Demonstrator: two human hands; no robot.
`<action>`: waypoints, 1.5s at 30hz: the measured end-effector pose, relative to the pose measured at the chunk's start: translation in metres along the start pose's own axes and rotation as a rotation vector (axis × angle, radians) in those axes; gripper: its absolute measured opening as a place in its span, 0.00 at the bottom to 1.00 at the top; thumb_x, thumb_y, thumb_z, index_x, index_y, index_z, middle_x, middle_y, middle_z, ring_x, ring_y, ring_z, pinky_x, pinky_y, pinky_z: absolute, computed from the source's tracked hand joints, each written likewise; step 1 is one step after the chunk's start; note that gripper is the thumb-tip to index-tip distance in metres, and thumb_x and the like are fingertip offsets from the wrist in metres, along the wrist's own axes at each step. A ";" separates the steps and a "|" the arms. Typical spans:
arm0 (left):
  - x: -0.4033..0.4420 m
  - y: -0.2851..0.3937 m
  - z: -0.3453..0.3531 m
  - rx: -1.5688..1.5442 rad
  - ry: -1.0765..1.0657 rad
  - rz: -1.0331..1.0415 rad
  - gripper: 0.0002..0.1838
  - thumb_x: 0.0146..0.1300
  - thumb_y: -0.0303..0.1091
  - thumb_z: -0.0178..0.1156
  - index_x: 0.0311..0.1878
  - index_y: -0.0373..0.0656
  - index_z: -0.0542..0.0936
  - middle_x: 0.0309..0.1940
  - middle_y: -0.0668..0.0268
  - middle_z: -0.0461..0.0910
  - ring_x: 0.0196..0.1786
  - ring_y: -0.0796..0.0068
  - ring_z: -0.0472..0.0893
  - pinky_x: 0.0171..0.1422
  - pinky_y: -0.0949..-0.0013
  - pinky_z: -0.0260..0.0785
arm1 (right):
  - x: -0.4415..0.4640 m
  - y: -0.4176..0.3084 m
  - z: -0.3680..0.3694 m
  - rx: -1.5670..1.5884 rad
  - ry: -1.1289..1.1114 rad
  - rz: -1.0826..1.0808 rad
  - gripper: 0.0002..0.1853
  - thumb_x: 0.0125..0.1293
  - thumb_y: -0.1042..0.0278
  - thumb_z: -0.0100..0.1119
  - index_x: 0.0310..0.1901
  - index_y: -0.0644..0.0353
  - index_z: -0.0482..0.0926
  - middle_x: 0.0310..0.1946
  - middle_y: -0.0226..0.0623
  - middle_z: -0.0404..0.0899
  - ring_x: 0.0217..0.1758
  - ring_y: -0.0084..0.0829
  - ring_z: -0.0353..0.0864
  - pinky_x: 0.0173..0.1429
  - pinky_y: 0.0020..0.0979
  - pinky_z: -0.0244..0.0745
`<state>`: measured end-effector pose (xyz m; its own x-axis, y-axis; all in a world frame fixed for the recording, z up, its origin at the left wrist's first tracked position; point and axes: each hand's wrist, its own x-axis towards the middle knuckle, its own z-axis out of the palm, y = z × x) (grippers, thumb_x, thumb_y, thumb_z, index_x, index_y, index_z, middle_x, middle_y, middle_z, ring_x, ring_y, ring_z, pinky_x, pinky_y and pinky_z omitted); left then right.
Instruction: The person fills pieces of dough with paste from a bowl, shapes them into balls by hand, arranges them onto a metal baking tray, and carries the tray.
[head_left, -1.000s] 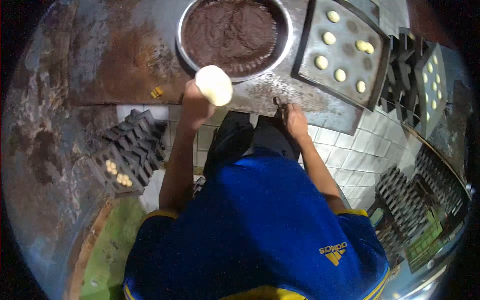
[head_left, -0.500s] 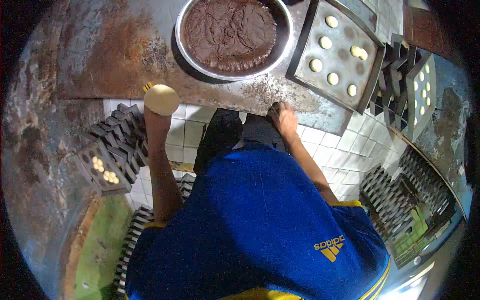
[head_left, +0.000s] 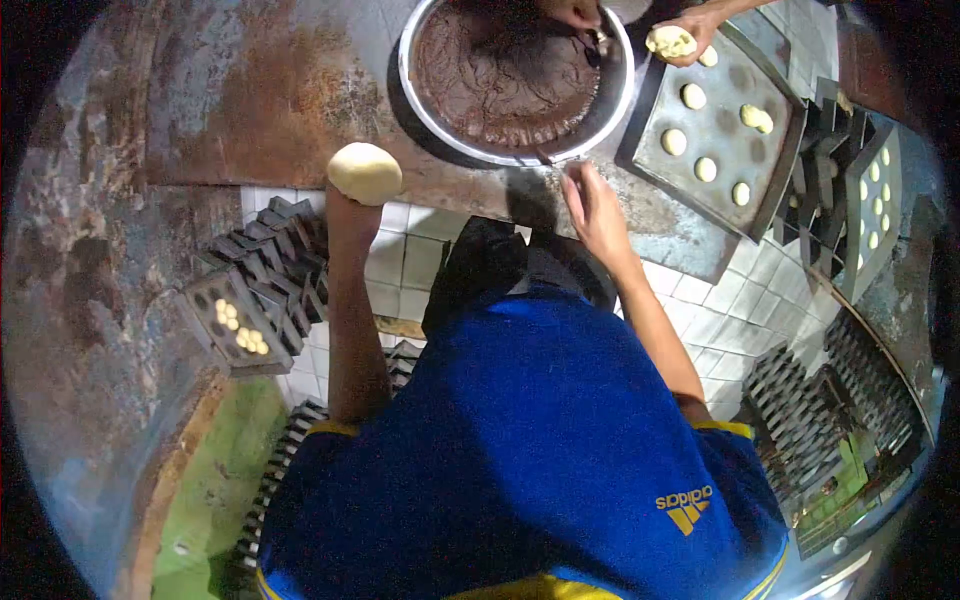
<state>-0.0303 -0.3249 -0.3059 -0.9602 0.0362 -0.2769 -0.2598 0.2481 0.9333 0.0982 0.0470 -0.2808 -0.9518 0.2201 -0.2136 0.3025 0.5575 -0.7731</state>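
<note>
A round, flattened piece of pale dough (head_left: 365, 173) rests on my left hand (head_left: 352, 222), at the table's near edge; it hides most of my fingers. My right hand (head_left: 600, 220) is raised just below the near rim of the metal bowl (head_left: 403, 75), thumb and fingers slightly apart, with nothing visible in it. Dark brown paste (head_left: 500, 90) fills much of the bowl. A thin dark piece (head_left: 545, 157) shows at the bowl's near rim, close to my right fingertips; I cannot tell what it is.
Another person's hand (head_left: 575, 12) is over the bowl's far side with a shiny tool. That person's other hand (head_left: 695, 38) holds filled or folded dough (head_left: 670, 42) above a baking tray (head_left: 650, 165) with several dough balls. More trays (head_left: 205, 325) stand stacked below left and at right (head_left: 850, 210).
My right hand has lifted from the table edge toward the bowl. Another person's hands have come in at the top, one over the bowl, one holding dough. The view has shifted slightly.
</note>
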 end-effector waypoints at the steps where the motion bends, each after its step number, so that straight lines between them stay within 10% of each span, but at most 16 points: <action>1: 0.000 0.011 0.004 0.194 0.001 0.006 0.32 0.59 0.27 0.76 0.66 0.35 0.75 0.57 0.51 0.84 0.60 0.55 0.85 0.67 0.55 0.76 | 0.016 -0.016 0.001 0.004 0.002 0.004 0.10 0.78 0.65 0.60 0.53 0.61 0.77 0.46 0.57 0.84 0.48 0.63 0.84 0.50 0.54 0.78; 16: -0.009 0.022 0.005 0.268 -0.029 0.063 0.31 0.58 0.25 0.74 0.65 0.35 0.76 0.57 0.52 0.84 0.60 0.58 0.85 0.67 0.57 0.76 | 0.112 -0.036 0.084 -0.371 -0.089 -0.196 0.15 0.73 0.71 0.53 0.55 0.54 0.87 0.53 0.46 0.83 0.46 0.57 0.88 0.52 0.53 0.85; 21: -0.004 0.004 -0.004 0.469 -0.069 0.291 0.28 0.61 0.25 0.71 0.65 0.35 0.77 0.57 0.52 0.84 0.60 0.58 0.84 0.66 0.58 0.76 | 0.115 -0.039 0.090 -0.264 -0.195 -0.107 0.17 0.71 0.71 0.54 0.56 0.57 0.87 0.54 0.50 0.86 0.57 0.56 0.87 0.64 0.50 0.81; 24: -0.001 0.004 -0.003 0.057 -0.063 0.080 0.25 0.62 0.25 0.70 0.63 0.34 0.78 0.56 0.51 0.85 0.59 0.58 0.85 0.65 0.57 0.77 | 0.135 -0.033 0.070 0.011 -0.366 -0.005 0.16 0.71 0.67 0.58 0.55 0.58 0.89 0.53 0.50 0.88 0.56 0.52 0.89 0.64 0.46 0.81; 28: -0.008 0.043 0.001 0.457 -0.173 0.182 0.24 0.61 0.25 0.71 0.61 0.34 0.79 0.53 0.53 0.87 0.57 0.58 0.87 0.63 0.57 0.78 | 0.139 -0.023 0.057 0.219 -0.408 -0.056 0.17 0.71 0.63 0.59 0.55 0.57 0.90 0.53 0.50 0.90 0.56 0.49 0.89 0.66 0.42 0.80; 38: -0.023 0.088 0.015 0.495 -0.246 -0.064 0.24 0.57 0.26 0.75 0.58 0.35 0.81 0.50 0.54 0.89 0.55 0.58 0.89 0.61 0.56 0.80 | 0.115 -0.016 0.076 -0.447 -0.270 -0.213 0.19 0.67 0.65 0.64 0.59 0.54 0.87 0.57 0.45 0.86 0.58 0.54 0.87 0.62 0.50 0.84; 45: -0.010 0.044 0.020 0.375 -0.139 0.186 0.22 0.57 0.25 0.75 0.56 0.35 0.82 0.49 0.56 0.90 0.52 0.63 0.89 0.58 0.60 0.81 | 0.111 -0.040 0.026 0.326 -0.590 -0.061 0.16 0.72 0.67 0.63 0.57 0.60 0.88 0.47 0.44 0.87 0.50 0.39 0.87 0.61 0.32 0.78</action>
<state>-0.0299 -0.2950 -0.2663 -0.9576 0.2368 -0.1640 -0.0039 0.5586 0.8294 -0.0213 0.0278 -0.2891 -0.8632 -0.3295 -0.3826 0.3044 0.2649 -0.9150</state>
